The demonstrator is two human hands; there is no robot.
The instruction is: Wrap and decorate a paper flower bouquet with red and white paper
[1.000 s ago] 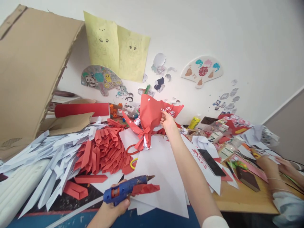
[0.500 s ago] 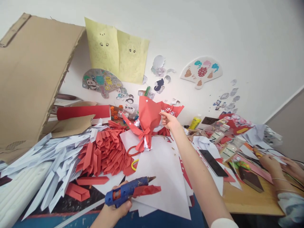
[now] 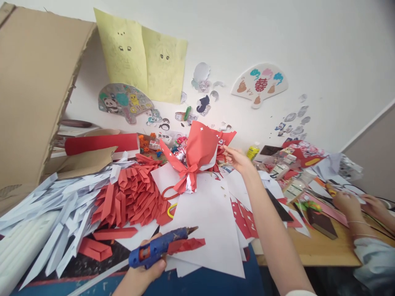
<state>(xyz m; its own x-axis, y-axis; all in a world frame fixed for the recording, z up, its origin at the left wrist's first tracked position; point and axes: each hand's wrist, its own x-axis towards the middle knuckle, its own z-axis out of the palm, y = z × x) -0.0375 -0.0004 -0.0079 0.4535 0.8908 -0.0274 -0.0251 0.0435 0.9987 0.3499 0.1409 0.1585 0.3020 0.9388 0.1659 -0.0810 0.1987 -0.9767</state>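
Note:
My left hand (image 3: 151, 269) is wrapped round a blue hot glue gun (image 3: 159, 248), its nozzle pointing right above the white paper sheets (image 3: 210, 230). A folded red paper strip (image 3: 187, 245) sticks out beside the gun, seemingly held in the same hand. My right hand (image 3: 239, 159) reaches far over the table, thumb and fingers pinched together next to red paper (image 3: 228, 137) behind the bouquet. What the fingertips hold, if anything, I cannot make out. The bouquet wrapped in red paper (image 3: 200, 144), tied with a red bow, leans upright on the sheets.
Piles of folded red paper (image 3: 132, 193) and white paper strips (image 3: 70, 205) spread on the left, beside a cardboard sheet (image 3: 40, 90). Scissors with yellow handles (image 3: 171, 210) lie near the bouquet. On the right are a dark phone (image 3: 277, 204), plastic bottles and another person's hands (image 3: 348, 203).
My right hand has moved right, off the front of the bouquet wrapping. The view has shifted slightly; my left hand still holds the glue gun.

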